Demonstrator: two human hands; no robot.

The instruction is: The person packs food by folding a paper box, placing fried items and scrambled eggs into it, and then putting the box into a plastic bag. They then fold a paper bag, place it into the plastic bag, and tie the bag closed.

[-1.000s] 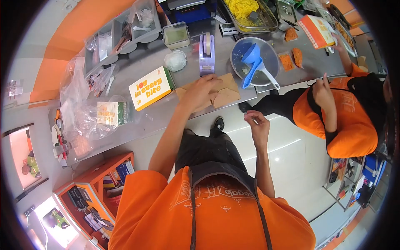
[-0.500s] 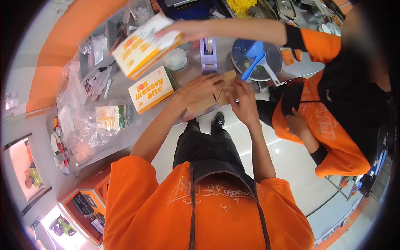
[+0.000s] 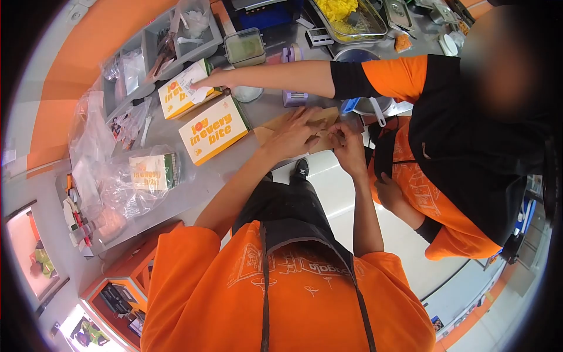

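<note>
Brown cardboard box (image 3: 321, 119) lies on the steel counter (image 3: 202, 173) at its near edge, directly ahead of the person and partly hidden under both hands.

1. Left hand (image 3: 293, 134): laid flat on top of the box, palm down, fingers spread and pressing on the cardboard. It grasps nothing.
2. Right hand (image 3: 347, 145): at the box's near right edge, fingers curled, thumb and forefinger pinched on the cardboard edge there.
3. The 2 hands are just beside each other, fingertips almost touching over the box.

Surroundings:
- A printed box (image 3: 214, 130) with orange lettering lies on the counter just left of the brown box.
- A co-worker's hand (image 3: 206, 79), on an arm reaching in from the right, rests on a second printed box (image 3: 179, 95) further back.
- A purple tape dispenser (image 3: 292, 95) stands behind the brown box, partly hidden by the co-worker's arm.
- A clear plastic bag (image 3: 114, 176) with a third carton inside lies well to the left.
- A green tub (image 3: 246, 47) and a tray (image 3: 375, 23) of yellow food sit at the back.
</note>
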